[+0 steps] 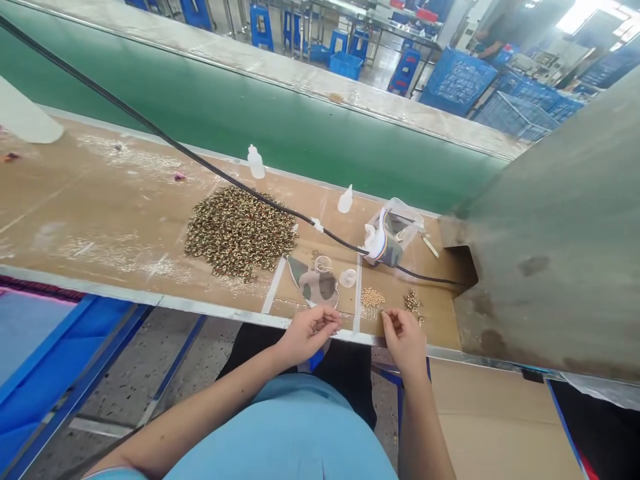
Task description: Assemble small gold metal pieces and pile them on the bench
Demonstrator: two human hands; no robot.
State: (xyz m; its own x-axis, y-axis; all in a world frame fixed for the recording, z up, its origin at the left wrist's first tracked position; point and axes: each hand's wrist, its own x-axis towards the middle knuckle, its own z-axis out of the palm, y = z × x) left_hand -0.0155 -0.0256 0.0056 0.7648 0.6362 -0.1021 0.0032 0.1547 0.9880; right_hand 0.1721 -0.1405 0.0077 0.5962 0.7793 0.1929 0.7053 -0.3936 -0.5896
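Note:
My left hand (306, 335) and my right hand (404, 342) rest at the bench's near edge (225, 308), fingertips pinched. Whatever they hold is too small to make out. Just beyond my right hand lie a small heap of tan beads (373, 298) and a cluster of gold metal pieces (413, 302). Nearest my left hand are a camouflage-patterned scrap (319, 283) and a small clear cup (323, 263). A large heap of gold-and-dark beads (239, 232) spreads farther left on the brown cardboard bench lining (110, 200).
Two plastic dropper bottles (256, 162) and a clear plastic box (395, 230) stand on the lining, crossed by a black cable (200, 148). A green conveyor belt (250, 127) runs behind. A grey metal panel (545, 227) rises at right. Blue crates (457, 81) stand beyond.

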